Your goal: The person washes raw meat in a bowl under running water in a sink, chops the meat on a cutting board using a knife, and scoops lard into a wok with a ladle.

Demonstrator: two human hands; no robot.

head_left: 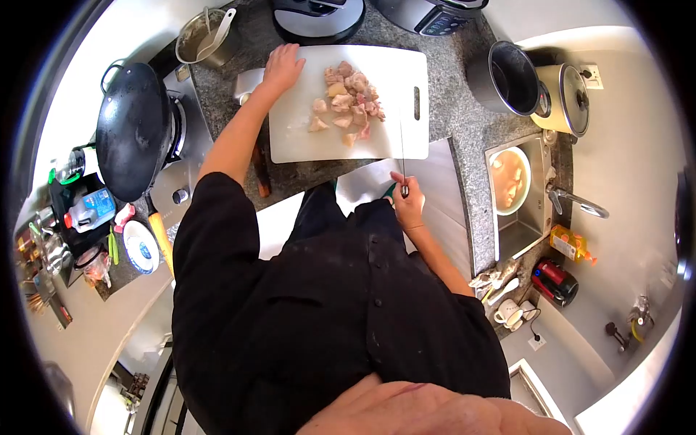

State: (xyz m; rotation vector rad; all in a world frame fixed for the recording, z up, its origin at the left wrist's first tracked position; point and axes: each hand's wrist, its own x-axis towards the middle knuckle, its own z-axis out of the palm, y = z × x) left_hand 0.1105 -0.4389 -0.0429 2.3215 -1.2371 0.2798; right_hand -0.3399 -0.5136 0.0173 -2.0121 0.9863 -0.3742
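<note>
A white cutting board (297, 130) lies on the counter with a pile of cut raw chicken pieces (355, 98) on it. My left hand (283, 69) rests on the board's upper left corner, fingers stretched out toward its far edge. Near the board's front right edge, my right hand (409, 204) grips a knife (404, 148) by its handle. Seen almost edge-on, the blade points away from me over the board, to the right of the meat and apart from it. Under my left forearm lies a wooden handle (261, 172), partly hidden.
Left of the board, a black wok (134, 130) sits on the stove, with a metal pot (206, 40) holding utensils behind. Two appliances stand at the back. A dark inner pot (507, 78) is at right, beside a sink (518, 243) with a bowl of meat in cloudy liquid (510, 181).
</note>
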